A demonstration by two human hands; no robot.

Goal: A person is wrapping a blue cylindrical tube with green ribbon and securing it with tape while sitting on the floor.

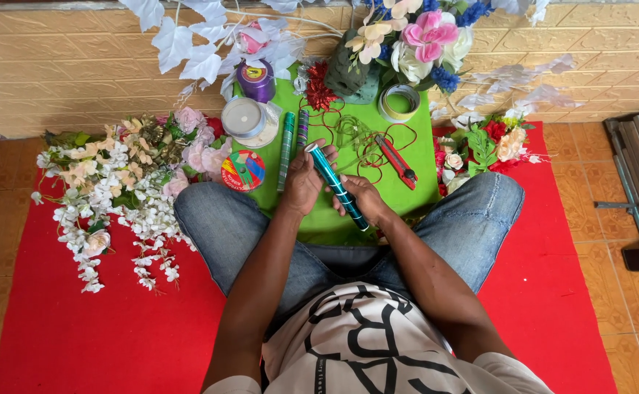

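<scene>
I sit cross-legged on a red mat (78,321). My left hand (303,179) and my right hand (363,201) both grip a long shiny teal roll of foil (334,186), held slanted above a green sheet (414,175) in front of my knees. Two more thin foil rolls, one green (286,149) and one purple-green (302,128), lie on the sheet just beyond my left hand. Red-handled cutters (396,160) lie to the right among loops of red wire (367,146).
White and pink artificial flowers (115,190) are heaped at my left knee, red and cream ones (487,146) at my right. Ribbon spools (250,120), a purple spool (256,79), a round colourful tape (243,170), a tape ring (399,102) and a bouquet (407,44) stand by the tiled wall.
</scene>
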